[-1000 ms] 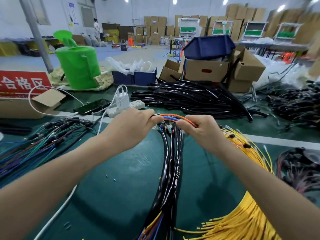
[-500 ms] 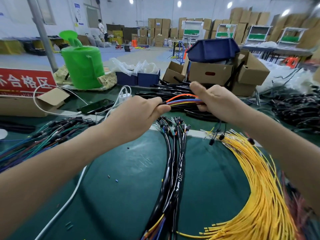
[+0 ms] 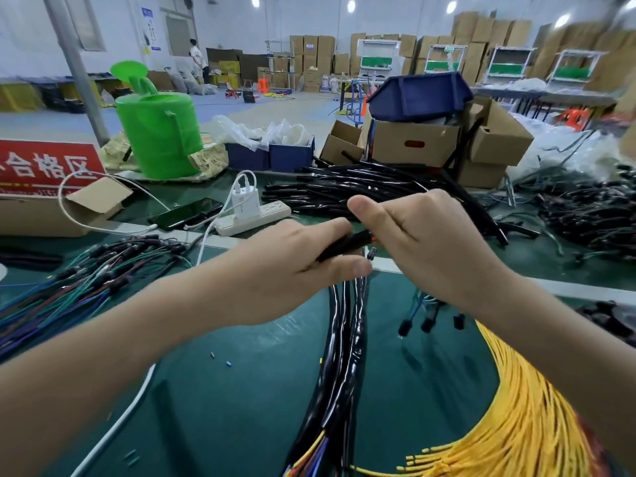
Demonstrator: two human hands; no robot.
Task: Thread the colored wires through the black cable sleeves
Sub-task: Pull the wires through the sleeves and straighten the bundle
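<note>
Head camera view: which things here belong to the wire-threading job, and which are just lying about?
Job: left hand gripping a black sleeve, right hand holding colored wires, sleeve pile, sleeved bundles, yellow wires.
Lying about: green watering can, power strip, phone, cardboard boxes, red sign.

black cable sleeves (image 3: 344, 346), yellow wires (image 3: 523, 418), green watering can (image 3: 158, 132), dark green table (image 3: 227, 401), red sign (image 3: 44, 166)

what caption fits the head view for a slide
Left hand grips a black cable sleeve, right hand holds colored wires at its end, over a green table
</note>
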